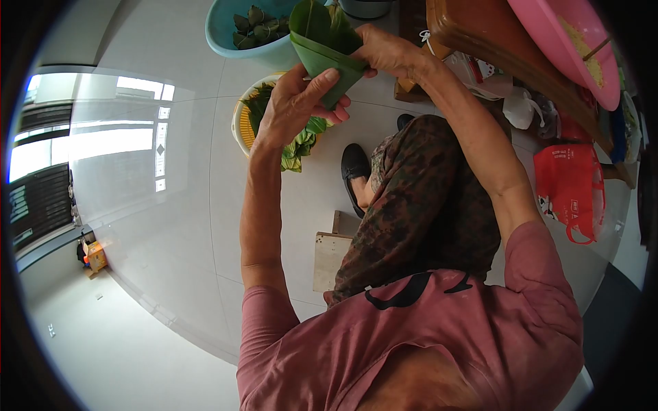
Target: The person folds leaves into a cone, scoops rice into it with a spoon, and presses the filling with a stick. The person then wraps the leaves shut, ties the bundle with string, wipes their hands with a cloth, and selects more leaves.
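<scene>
Leaf cone (332, 63), folded from broad green leaves: up in both hands, off the floor, near the rim of the blue basin. Wide mouth up, narrow end down, slightly tilted. Inside not visible from where I stood; couldn't tell if it held anything.

Left hand (296, 104): thumb laid over the near face, fingers curled round the lower part, so closed around the cone. Right hand (385, 52): fingers narrow, gripping the cone's right edge near the mouth; some tips hidden behind leaf, exact pinch unclear.

Main risk, my read: the overlap slipping. Smooth leaves, nothing visibly tying them; if the left thumb had eased off, the layers could have unrolled. Second: a split along the veins, if the right fingers had pulled the edge too hard. Third: a gap at the narrow end from a loose fold, a likely leak for anything loose inside.

Around it: blue basin (215, 42) just beyond, dark green parcels (259, 27) inside. Basket (237, 129) with loose leaves (301, 147) under and beside the left wrist; a dropped cone could have landed there or on the tiles (185, 226).

Further right: pink basin (607, 96), pale grains (574, 38) and a stick (596, 50) in it. The stick leaned outward; a knock from the right arm could have tipped grains out.
</scene>
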A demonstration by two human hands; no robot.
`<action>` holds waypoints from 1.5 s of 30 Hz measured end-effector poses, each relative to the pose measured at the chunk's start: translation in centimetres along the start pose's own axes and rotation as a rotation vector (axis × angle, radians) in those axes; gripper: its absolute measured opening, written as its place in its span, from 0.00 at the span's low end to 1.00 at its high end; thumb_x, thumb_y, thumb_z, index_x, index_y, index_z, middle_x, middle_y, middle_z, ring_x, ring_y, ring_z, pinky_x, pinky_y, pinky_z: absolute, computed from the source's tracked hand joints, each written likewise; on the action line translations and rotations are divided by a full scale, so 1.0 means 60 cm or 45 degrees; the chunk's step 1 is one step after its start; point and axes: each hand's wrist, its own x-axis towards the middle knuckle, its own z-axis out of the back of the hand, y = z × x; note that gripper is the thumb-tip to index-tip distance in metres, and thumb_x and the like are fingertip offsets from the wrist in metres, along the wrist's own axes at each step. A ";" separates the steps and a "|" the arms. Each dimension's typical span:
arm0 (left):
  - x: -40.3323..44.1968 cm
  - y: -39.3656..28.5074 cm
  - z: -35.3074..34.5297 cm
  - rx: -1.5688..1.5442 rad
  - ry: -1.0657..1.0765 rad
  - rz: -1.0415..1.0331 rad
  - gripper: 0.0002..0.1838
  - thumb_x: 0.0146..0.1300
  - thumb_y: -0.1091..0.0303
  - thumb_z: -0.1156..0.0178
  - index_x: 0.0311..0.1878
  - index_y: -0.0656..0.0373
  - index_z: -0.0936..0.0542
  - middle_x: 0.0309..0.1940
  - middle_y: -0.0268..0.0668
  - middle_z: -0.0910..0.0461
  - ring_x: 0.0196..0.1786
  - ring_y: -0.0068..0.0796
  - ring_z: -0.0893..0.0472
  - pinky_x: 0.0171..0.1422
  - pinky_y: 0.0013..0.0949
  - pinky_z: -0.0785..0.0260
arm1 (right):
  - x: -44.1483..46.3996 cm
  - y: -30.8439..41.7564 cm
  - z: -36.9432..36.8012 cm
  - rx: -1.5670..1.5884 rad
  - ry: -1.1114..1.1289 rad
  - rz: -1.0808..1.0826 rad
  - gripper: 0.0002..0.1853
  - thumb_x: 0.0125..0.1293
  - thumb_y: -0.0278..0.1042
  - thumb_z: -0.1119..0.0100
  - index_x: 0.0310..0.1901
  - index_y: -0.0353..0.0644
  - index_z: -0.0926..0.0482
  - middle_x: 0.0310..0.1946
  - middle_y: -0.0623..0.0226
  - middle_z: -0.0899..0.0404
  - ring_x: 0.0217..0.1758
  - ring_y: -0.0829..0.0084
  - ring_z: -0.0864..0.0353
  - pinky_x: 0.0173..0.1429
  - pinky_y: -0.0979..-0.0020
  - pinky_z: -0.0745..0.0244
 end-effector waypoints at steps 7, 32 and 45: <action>0.006 0.035 0.001 -0.074 -0.097 -0.065 0.25 0.64 0.56 0.47 0.53 0.71 0.32 0.40 0.47 0.23 0.41 0.32 0.21 0.48 0.33 0.27 | -0.003 0.000 -0.010 -0.156 -0.231 0.022 0.06 0.50 0.32 0.35 0.26 0.40 0.21 0.16 0.75 0.28 0.17 0.86 0.33 0.20 0.81 0.41; 0.041 0.013 -0.016 0.680 -0.609 -0.236 0.12 0.50 0.72 0.51 0.31 0.74 0.26 0.19 0.51 0.24 0.22 0.41 0.21 0.30 0.37 0.29 | 0.001 0.002 0.002 -0.710 -0.233 -0.084 0.20 0.47 0.41 0.32 0.36 0.32 0.21 0.21 0.65 0.24 0.23 0.75 0.24 0.28 0.73 0.29; 0.047 -0.010 -0.008 0.696 -0.496 -0.193 0.14 0.49 0.72 0.51 0.38 0.70 0.26 0.23 0.50 0.23 0.23 0.41 0.21 0.31 0.36 0.28 | 0.002 -0.006 0.001 -0.439 -0.238 -0.156 0.18 0.50 0.40 0.33 0.39 0.36 0.22 0.27 0.70 0.24 0.27 0.79 0.27 0.29 0.75 0.29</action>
